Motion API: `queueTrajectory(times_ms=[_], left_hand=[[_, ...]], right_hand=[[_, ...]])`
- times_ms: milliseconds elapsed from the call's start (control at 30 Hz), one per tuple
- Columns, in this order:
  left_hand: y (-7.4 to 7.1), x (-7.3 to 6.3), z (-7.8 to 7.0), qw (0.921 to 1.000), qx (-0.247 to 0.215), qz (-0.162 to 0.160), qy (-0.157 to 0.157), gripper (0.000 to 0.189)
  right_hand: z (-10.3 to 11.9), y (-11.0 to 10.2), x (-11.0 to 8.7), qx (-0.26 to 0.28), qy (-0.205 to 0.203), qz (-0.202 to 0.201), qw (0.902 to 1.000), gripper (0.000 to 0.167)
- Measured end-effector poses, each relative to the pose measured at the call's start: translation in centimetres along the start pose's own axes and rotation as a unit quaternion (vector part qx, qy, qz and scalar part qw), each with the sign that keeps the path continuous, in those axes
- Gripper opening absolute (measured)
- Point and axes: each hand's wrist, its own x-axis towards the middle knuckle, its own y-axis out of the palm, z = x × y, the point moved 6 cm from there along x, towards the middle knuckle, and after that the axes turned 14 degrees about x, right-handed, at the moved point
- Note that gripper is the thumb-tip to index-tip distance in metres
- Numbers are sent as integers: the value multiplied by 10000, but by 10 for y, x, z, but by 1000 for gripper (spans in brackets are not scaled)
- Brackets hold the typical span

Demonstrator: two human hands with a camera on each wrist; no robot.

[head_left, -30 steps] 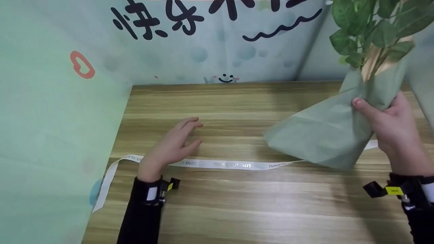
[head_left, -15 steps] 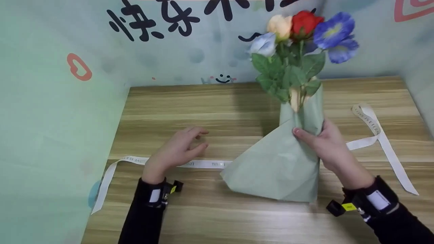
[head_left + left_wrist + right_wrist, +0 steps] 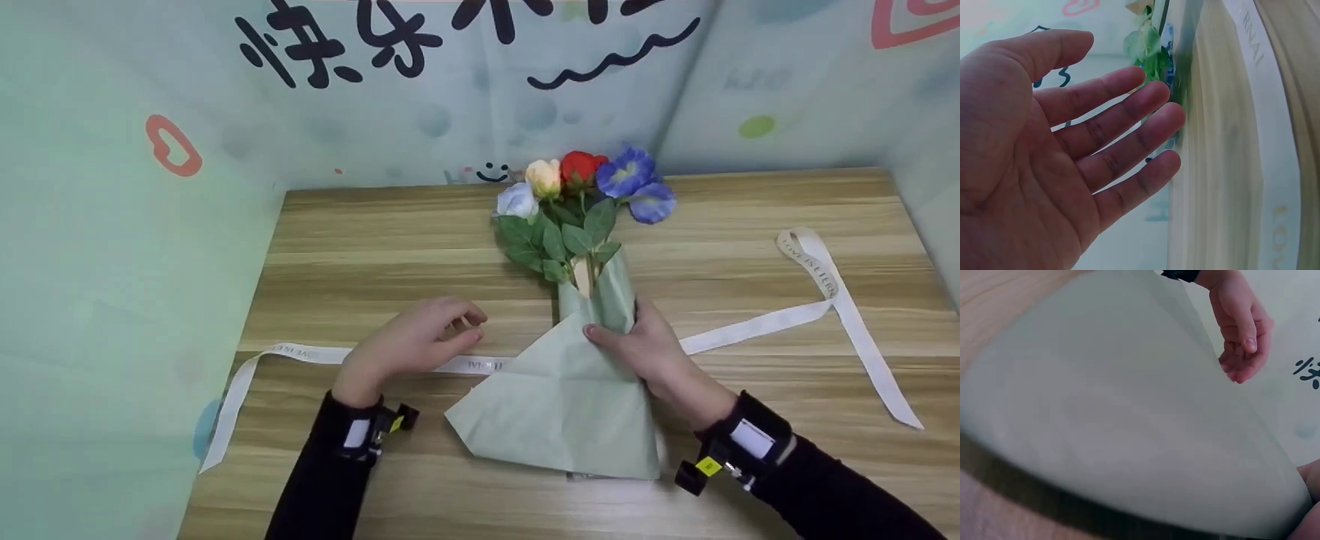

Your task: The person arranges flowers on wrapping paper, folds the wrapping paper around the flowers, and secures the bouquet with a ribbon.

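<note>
From my remote seat I see the wooden table (image 3: 420, 240) beneath the green-wrapped bouquet (image 3: 555, 405), which crosses the long white ribbon (image 3: 757, 325). The right hand (image 3: 651, 351) grips the bouquet below its leaves; the left hand (image 3: 412, 339) holds nothing, fingers gently bent.

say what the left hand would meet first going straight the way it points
Probably the green wrapping paper, near its upper end, or the leaves there; I can't tell how high the left hand is, so it might pass over.
</note>
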Motion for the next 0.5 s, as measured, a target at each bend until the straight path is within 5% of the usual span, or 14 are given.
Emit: queueTrajectory(times_ms=[267, 500], left_hand=[[15, 7, -12, 9994, -132, 314, 69, 35], [22, 12, -16, 9994, -164, 262, 182, 41]], right_hand=[[-3, 7, 3, 173, 80, -163, 9997, 90], [-2, 4, 0, 3, 284, 232, 9993, 88]])
